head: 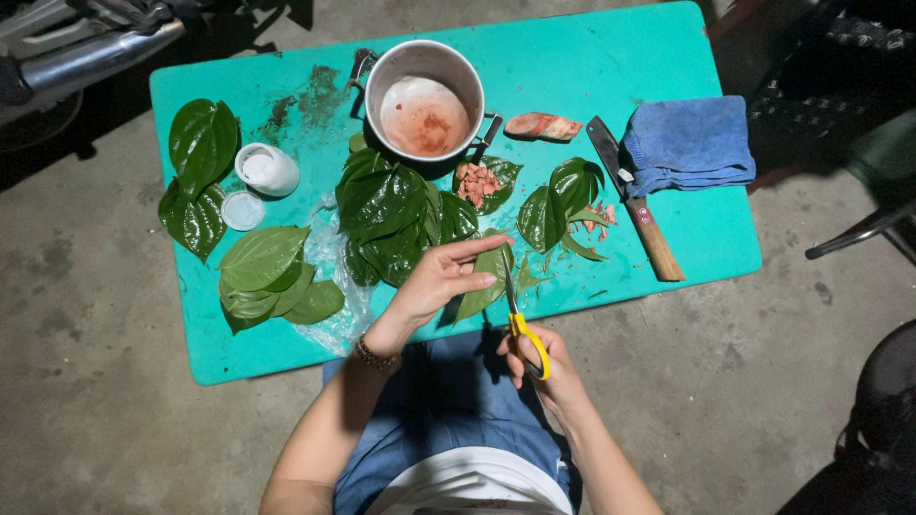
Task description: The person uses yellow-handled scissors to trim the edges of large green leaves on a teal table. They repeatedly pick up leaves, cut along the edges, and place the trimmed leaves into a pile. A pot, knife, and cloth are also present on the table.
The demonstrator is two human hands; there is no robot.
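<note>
My left hand (441, 282) pinches a green leaf (487, 278) at the near edge of the turquoise table (592, 67). My right hand (544, 367) grips yellow-handled scissors (520, 319), whose blades point up against the right side of that leaf. Just behind my left hand lies a pile of dark green leaves (391, 215). One leaf (482, 181) further back carries small pink chopped pieces.
A metal pot (425, 100) with reddish residue stands at the back. A pink chunk (542, 125), a knife with a wooden handle (634, 200) and a blue cloth (689, 141) lie on the right. More leaves (262, 272), a white jar (267, 169) and its lid (242, 210) are on the left.
</note>
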